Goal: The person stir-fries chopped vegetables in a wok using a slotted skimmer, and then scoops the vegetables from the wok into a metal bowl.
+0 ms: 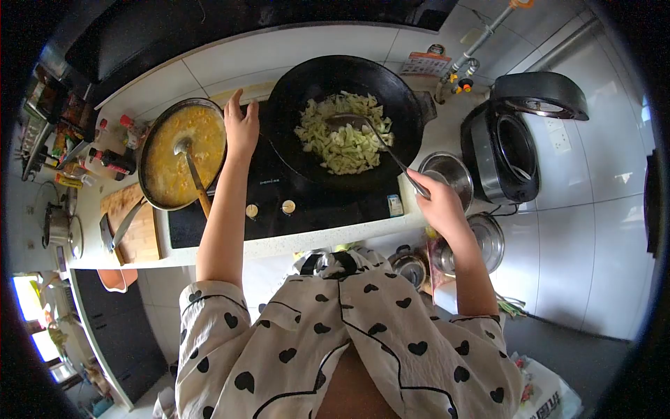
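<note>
My right hand (443, 204) is wrapped round the handle of a metal spatula (391, 155), whose blade lies among the food. Chopped pale-green vegetable pieces (345, 150) lie in the bottom of a large black wok (300, 91) on the stove. Between the wok's left side and a round pan (142, 167) is my left hand (242, 127), fingers apart and holding nothing. Yellowish soup (167, 157) fills that pan, and a ladle (190, 164) with a wooden handle rests in it.
A rice cooker (499, 157) with its lid raised stands right of the wok, near a metal bowl (447, 171). At left, a knife (125, 223) lies on a wooden cutting board (143, 234). Behind it are bottles (112, 160). Stove knobs (288, 207) line the front.
</note>
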### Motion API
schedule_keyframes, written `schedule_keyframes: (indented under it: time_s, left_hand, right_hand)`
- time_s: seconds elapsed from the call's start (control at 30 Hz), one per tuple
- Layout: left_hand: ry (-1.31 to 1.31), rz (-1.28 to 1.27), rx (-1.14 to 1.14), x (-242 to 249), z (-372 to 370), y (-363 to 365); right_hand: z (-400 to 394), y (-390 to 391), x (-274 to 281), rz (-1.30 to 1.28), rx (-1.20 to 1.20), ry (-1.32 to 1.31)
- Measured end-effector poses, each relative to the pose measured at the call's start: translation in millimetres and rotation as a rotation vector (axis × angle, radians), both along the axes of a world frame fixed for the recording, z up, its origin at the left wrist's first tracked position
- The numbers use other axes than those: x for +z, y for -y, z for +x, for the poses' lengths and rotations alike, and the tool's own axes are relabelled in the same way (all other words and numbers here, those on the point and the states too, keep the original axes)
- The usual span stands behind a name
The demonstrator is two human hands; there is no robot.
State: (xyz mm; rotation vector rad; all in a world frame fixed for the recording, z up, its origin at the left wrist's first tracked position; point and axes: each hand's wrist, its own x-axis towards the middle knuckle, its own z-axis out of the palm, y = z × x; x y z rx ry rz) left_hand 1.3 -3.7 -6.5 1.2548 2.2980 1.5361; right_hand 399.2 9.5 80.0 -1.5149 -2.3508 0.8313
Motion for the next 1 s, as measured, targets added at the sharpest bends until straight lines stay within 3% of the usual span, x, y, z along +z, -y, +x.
schedule_keyframes:
  time_s: [0.07,0.23,0.43,0.6,0.83,1.0]
  left_hand:
    - [0.012,0.02,-0.005,-0.1,-1.5,-0.2]
    - [0.038,0.036,0.005,4.0,-3.9,6.7]
    - [0.004,0.055,0.027,-0.6,-3.5,6.7]
    - [0.001,0.046,0.039,1.9,-2.9,7.1]
    - [0.043,0.034,0.038,7.0,0.8,12.1]
    - [-0.024,0.05,0.031,6.1,3.1,8.9]
  right_hand:
    - [-6.4,-10.4,-10.9,-0.009,0.007,-0.03]
    - [-20.4,-1.4,24.0,-0.099,0.003,-0.064]
    - [-24.1,13.7,7.5,-0.238,0.173,-0.221]
    - [-28.1,9.2,-12.1,-0.102,0.065,0.024]
    - [-33.9,2.2,4.9,0.076,0.089,-0.074]
    - [-58.3,-29.2,-44.7,0.271,0.071,-0.02]
